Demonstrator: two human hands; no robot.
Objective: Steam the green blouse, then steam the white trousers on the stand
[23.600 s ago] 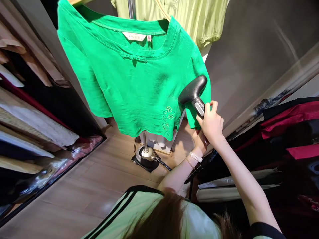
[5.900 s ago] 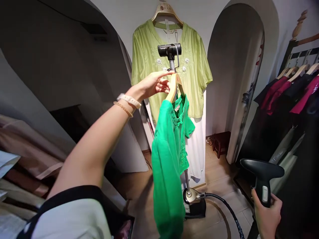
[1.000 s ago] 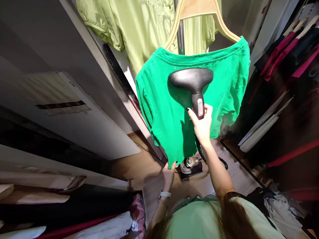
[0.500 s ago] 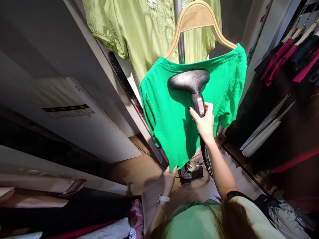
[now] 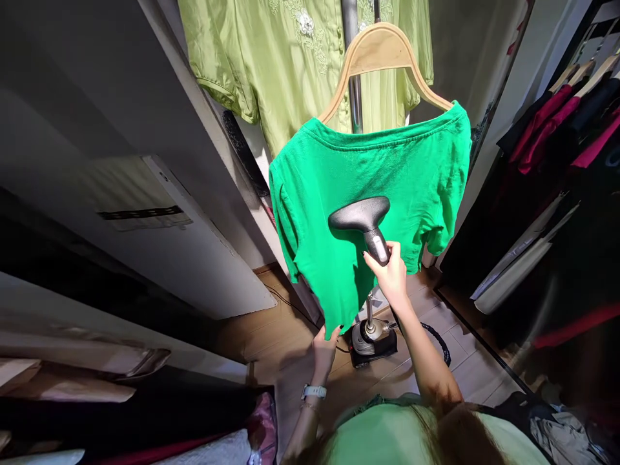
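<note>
A bright green T-shirt [image 5: 310, 194] hangs from a wooden hanger [image 5: 380, 55] in front of me. My right hand [image 5: 391, 274] is closed around the handle of a black garment steamer head [image 5: 361, 214], whose broad face lies against or very close to the middle of the shirt. At the lower left, my left hand [image 5: 325, 345] pinches the shirt's bottom hem and holds the cloth stretched down. The steamer base [image 5: 372, 342] stands on the floor below, with its dark hose [image 5: 438, 342] curving out to the right of my forearm.
Behind the shirt hang a light green blouse [image 5: 271, 77] and a metal pole [image 5: 356, 103]. Dark and pink clothes [image 5: 542, 123] fill a rack at right. A white panel [image 5: 213, 271] stands at left, and a cable [image 5: 290, 303] runs along the wooden floor.
The steamer head has slid down from just under the neckline to the middle of the shirt. My left hand still grips the hem. The view has shifted slightly upward.
</note>
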